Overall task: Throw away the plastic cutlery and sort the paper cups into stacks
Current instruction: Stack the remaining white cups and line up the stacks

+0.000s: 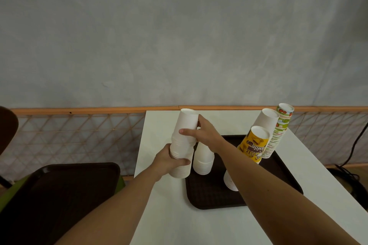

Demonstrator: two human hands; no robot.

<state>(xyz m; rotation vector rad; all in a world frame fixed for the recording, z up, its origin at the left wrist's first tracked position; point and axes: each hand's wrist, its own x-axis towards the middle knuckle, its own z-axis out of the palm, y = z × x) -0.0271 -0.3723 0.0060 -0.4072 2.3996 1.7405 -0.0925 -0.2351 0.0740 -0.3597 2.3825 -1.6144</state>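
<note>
A tall stack of upside-down white paper cups (184, 137) stands at the left edge of the dark brown tray (211, 195). My left hand (171, 160) grips its lower part and my right hand (201, 132) holds its upper part. A shorter white stack (203, 160) stands just behind it on the tray. Further right are a yellow printed stack (253, 143), another white stack (265, 120) and a tall striped colourful stack (278, 131). One more white stack (230, 182) is half hidden by my right forearm. No cutlery is in view.
The tray lies on a white table (169, 225) against a grey wall. Left of the table a second dark tray (59, 189) rests on something green. A lattice panel (79, 135) runs along the wall's foot. Black cables (354, 145) hang at the right.
</note>
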